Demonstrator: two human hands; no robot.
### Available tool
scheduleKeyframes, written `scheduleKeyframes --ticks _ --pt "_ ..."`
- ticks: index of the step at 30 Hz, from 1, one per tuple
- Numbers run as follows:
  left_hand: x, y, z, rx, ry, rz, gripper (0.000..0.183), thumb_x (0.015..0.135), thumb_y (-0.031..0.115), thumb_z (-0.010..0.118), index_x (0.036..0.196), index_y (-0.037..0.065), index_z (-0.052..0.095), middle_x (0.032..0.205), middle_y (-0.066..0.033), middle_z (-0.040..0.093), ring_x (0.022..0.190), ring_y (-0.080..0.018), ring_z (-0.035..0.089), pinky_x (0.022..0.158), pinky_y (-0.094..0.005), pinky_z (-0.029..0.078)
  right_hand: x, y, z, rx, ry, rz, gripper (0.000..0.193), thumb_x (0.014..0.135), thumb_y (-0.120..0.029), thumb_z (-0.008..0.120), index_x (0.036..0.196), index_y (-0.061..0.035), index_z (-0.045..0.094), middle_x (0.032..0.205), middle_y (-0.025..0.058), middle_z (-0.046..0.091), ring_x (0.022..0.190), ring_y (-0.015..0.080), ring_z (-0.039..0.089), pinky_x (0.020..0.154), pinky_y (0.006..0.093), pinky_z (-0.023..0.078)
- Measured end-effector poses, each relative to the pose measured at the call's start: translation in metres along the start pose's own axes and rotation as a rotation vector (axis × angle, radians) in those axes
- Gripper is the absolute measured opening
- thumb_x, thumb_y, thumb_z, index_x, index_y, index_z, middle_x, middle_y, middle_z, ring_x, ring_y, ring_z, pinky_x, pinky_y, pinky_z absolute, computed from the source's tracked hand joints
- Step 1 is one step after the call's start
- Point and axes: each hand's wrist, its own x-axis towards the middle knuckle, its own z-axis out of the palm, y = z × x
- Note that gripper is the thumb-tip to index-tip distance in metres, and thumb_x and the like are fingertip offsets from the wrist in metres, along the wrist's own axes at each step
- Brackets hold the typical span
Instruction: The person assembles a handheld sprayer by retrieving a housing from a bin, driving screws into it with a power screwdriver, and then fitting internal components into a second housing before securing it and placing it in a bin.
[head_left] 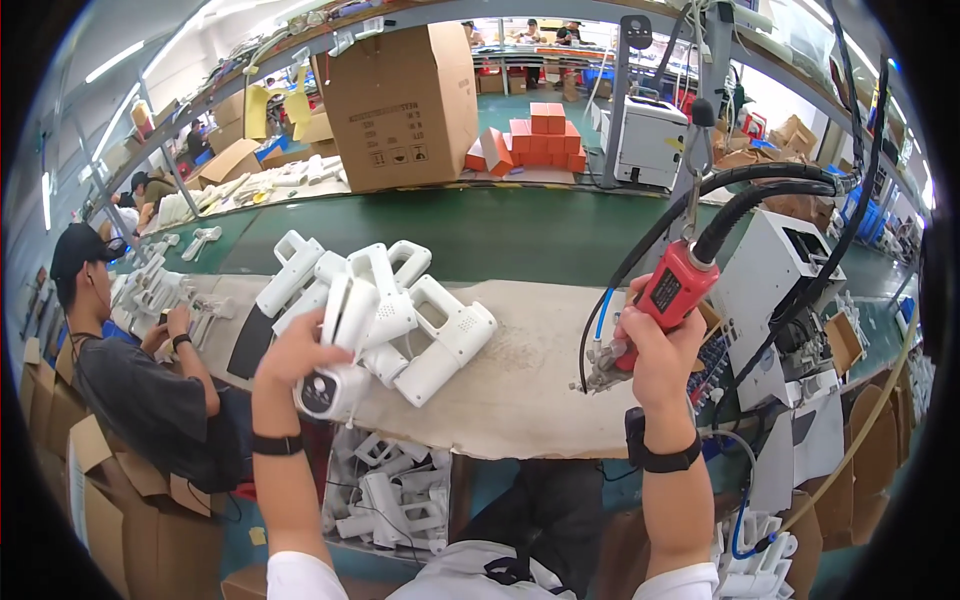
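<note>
My left hand (292,352) is closed on a white handle-shaped plastic housing (346,388) with a dark face at its near end. It is at the near left of a pile of similar white housings (445,345), which have looped handles and small screw holes. My right hand (655,350) is wrapped round a red electric screwdriver (676,284) that hangs from a metal hook. Its metal tip points down and left, above the right part of the work surface and apart from the housings. A thick black cable runs from its top.
The beige mat (540,350) covers the bench, with a green belt (520,235) behind. A bin of white parts (385,500) sits below the bench edge. A grey-white machine (775,290) stands right. A co-worker (140,370) sits left. A large carton (405,110) and orange boxes (540,140) stand behind.
</note>
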Motion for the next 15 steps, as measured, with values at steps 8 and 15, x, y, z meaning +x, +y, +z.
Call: scheduleKeyframes --ticks 8,15 --pt "0.017 0.031 -0.049 -0.181 -0.098 0.053 0.044 0.067 0.008 0.067 0.106 -0.009 0.058 0.087 -0.0138 0.068 0.076 -0.0206 0.067 0.073 -0.031 0.053 -0.005 -0.005 0.003 -0.014 -0.018 0.041 0.024 0.077 -0.001 0.06 0.101 0.0029 0.056 0.073 0.0048 0.057 0.058 0.0119 0.057 0.052 0.0238 0.045" --pt "0.025 0.027 -0.056 -0.232 -0.151 0.105 0.045 0.066 0.008 0.064 0.107 -0.009 0.056 0.085 -0.0161 0.067 0.074 -0.0233 0.067 0.072 -0.0333 0.055 -0.006 -0.006 0.002 0.019 -0.016 0.033 0.025 0.076 0.0 0.061 0.101 0.0024 0.057 0.078 0.0047 0.058 0.058 0.0118 0.057 0.052 0.0238 0.045"
